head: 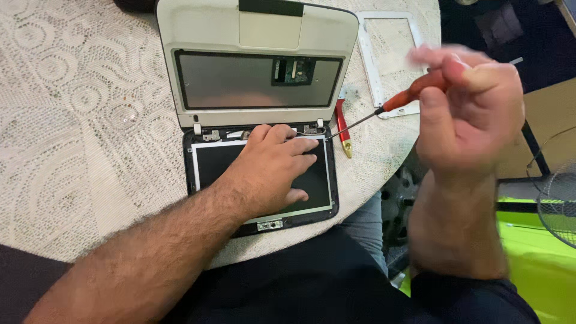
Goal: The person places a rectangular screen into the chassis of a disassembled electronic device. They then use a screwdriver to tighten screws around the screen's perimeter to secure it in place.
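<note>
A small laptop lies open and taken apart on a round table with a lace cloth [78,120]. Its white base [258,66] stands tilted up at the back, with a circuit board showing through an opening. The dark screen panel [210,165] lies flat in front. My left hand [273,171] rests flat on the screen panel, fingers toward the hinge. My right hand [471,108] is raised at the right and grips a screwdriver [384,111] with an orange-red handle. Its tip points at the right hinge [312,129].
A white screen bezel frame [375,60] lies on the table at the back right. A red-handled tool [343,129] lies beside the laptop's right edge. A wire fan guard [558,198] and a bright green surface [540,258] are at the right, below the table's edge.
</note>
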